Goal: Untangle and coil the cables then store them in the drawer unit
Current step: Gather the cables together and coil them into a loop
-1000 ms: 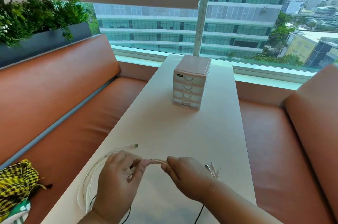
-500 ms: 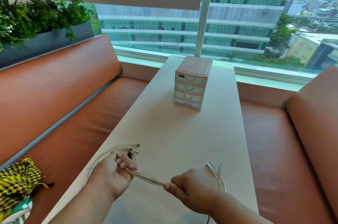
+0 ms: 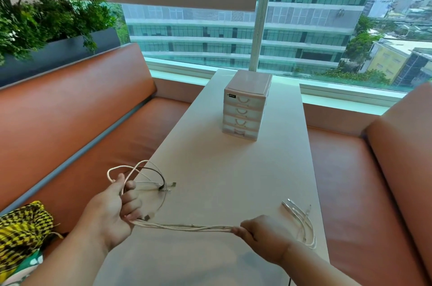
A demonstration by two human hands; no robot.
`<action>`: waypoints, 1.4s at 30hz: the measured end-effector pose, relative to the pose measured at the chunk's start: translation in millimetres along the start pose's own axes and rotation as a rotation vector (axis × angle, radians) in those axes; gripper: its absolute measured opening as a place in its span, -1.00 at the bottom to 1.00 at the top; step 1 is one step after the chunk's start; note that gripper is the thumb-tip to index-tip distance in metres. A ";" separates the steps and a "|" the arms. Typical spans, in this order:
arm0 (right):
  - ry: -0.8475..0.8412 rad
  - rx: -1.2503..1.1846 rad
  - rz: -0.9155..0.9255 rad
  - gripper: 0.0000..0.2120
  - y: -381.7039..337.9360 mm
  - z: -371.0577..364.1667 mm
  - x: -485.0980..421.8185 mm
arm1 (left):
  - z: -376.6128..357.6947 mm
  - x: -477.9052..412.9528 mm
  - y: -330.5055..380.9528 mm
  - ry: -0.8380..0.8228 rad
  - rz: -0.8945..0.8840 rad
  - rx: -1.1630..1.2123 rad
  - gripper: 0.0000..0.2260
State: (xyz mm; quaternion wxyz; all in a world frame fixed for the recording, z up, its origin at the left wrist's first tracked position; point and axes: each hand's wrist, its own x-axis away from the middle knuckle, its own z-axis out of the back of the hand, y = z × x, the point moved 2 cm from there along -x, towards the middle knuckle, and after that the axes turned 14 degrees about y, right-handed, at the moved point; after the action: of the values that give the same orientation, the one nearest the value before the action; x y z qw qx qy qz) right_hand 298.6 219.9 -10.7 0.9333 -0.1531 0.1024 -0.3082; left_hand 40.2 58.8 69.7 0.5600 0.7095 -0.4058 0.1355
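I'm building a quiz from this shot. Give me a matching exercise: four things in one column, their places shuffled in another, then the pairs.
1 drawer unit
2 cables
3 yellow checked cloth
4 plants

A on the bench, lower left
B stretched between left hand and right hand
C above the bench's backrest
D toward the table's far end

Pairs: 1-D, 2-B, 3-A, 4-C

Cables (image 3: 187,227) vanish inside left grip (image 3: 114,213) and right grip (image 3: 264,236); plugs (image 3: 173,184) perhaps unreadable.

A bundle of thin white cables (image 3: 187,226) stretches taut, looping at both ends, well before an upright pale pink four-drawer plastic unit (image 3: 245,109).
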 end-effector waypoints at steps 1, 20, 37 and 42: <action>0.017 -0.005 0.000 -0.12 0.8 -1.3 -2.5 | -1.9 3.1 1.9 -0.012 -0.025 -0.040 -0.64; 0.117 0.305 0.217 -0.53 30.9 76.5 -71.0 | -2.8 28.8 17.4 -0.006 -0.204 -0.351 -0.63; -0.047 0.458 0.124 -0.60 102.3 55.2 -85.4 | 95.5 -40.7 -82.0 0.364 0.081 -0.325 -0.58; -0.074 0.488 0.071 -0.55 119.6 60.1 -98.7 | 115.0 -51.4 -85.2 0.456 0.054 -0.379 -0.57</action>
State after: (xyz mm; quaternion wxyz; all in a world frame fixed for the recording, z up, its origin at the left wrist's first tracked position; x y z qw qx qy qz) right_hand 302.9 384.5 13.2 0.9560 0.0692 -0.0043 -0.2851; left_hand 39.4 -19.8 -60.5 0.7556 0.5323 -0.3063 0.2278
